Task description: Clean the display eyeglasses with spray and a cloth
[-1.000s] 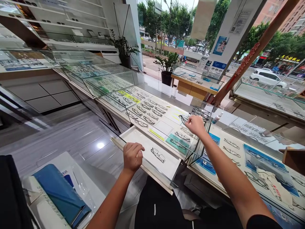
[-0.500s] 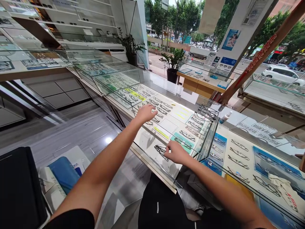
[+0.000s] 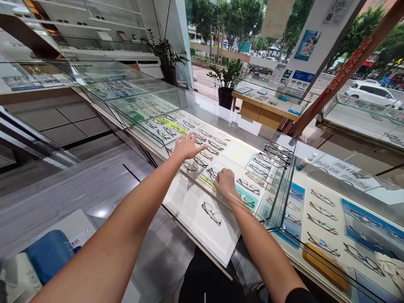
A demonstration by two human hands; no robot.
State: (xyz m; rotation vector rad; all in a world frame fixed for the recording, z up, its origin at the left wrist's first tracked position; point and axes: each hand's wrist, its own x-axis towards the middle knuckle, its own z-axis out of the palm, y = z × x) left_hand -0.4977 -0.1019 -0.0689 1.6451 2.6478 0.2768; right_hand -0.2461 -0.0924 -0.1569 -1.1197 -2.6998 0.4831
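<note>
My left hand (image 3: 187, 145) reaches into the open display case, fingers spread flat over rows of black eyeglasses (image 3: 202, 151). My right hand (image 3: 224, 182) is inside the case too. Its fingers are curled on a dark pair of glasses (image 3: 213, 172), which sits at a white card beside a yellow label. Another dark-framed pair (image 3: 212, 212) lies alone on the pulled-out white tray (image 3: 189, 202) just below my right hand. More pairs (image 3: 249, 185) lie to the right on teal and white cards.
The glass top of the case (image 3: 277, 202) runs over the trays. A pile of black frames (image 3: 277, 152) and a small spray bottle (image 3: 306, 161) sit at the right. A blue folded cloth (image 3: 50, 254) lies lower left. A tan block (image 3: 325, 267) rests on the right-hand counter.
My right hand carried the glasses up from the pulled-out tray to the white card inside the case. My left hand left the tray edge, reached over the rows of frames and stays there.
</note>
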